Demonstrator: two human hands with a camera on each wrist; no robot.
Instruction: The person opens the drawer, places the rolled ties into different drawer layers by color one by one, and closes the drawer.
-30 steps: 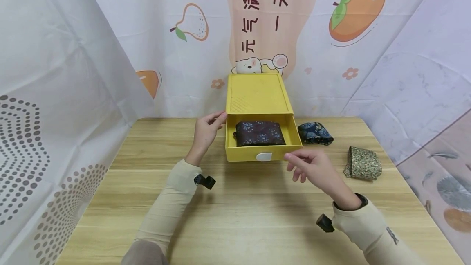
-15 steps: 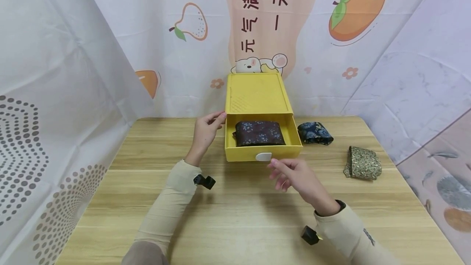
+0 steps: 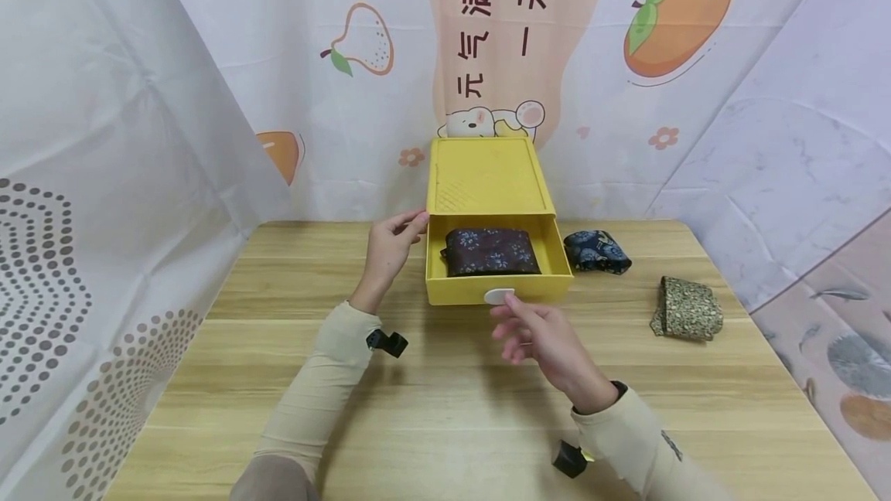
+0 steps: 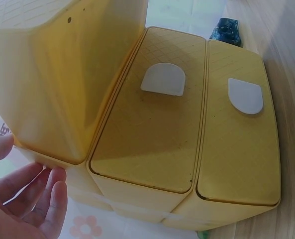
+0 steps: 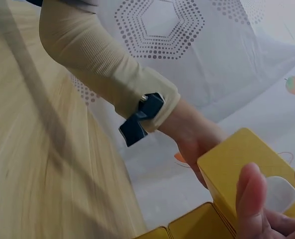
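Observation:
A yellow drawer box (image 3: 487, 176) stands at the back of the wooden table (image 3: 445, 408). Its top drawer (image 3: 497, 284) is pulled out, and a dark floral folded cloth (image 3: 492, 250) lies inside. My left hand (image 3: 398, 236) rests with relaxed fingers against the box's left side (image 4: 48, 89); in the left wrist view the fingers (image 4: 43, 194) lie by its lower corner. My right hand (image 3: 518, 323) is open just in front of the drawer, its fingertips (image 5: 249, 196) at the white handle (image 3: 499, 296), holding nothing.
Two more folded cloths lie on the table right of the box: a dark blue floral one (image 3: 596, 252) and an olive patterned one (image 3: 687, 308). Printed curtains (image 3: 104, 138) close in the table on three sides. Lower drawers with white handles (image 4: 163, 79) show in the left wrist view.
My right hand has moved left along the drawer front, from its right corner to the white handle in the middle. The left hand and the drawer have not moved.

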